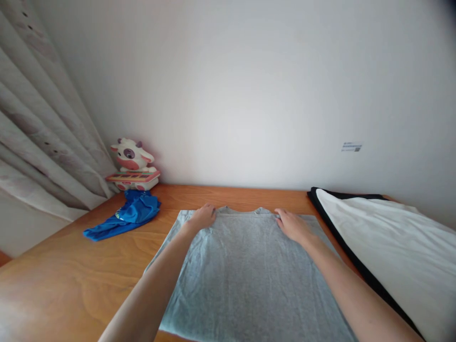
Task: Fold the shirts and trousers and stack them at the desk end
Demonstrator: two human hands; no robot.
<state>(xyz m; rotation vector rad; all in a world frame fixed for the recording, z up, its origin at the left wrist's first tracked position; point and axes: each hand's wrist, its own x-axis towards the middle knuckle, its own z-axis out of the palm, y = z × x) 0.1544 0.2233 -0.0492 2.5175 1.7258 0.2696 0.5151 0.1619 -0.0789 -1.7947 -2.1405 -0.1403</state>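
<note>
A grey shirt (249,270) lies spread on the wooden table, its neckline toward the wall. My left hand (204,216) rests on the shirt's far edge, just left of the neckline, with its fingers close together. On the other side of the neckline, my right hand (290,223) touches the same far edge, its thumb and fingers a little apart. Neither hand visibly lifts the fabric.
Bunched blue cloth (138,209) lies on the wooden table (81,275) at the left, in front of a cow toy with a keyboard (133,164). White fabric (392,237) over black fabric (366,278) covers the right side. A curtain (46,118) hangs at left.
</note>
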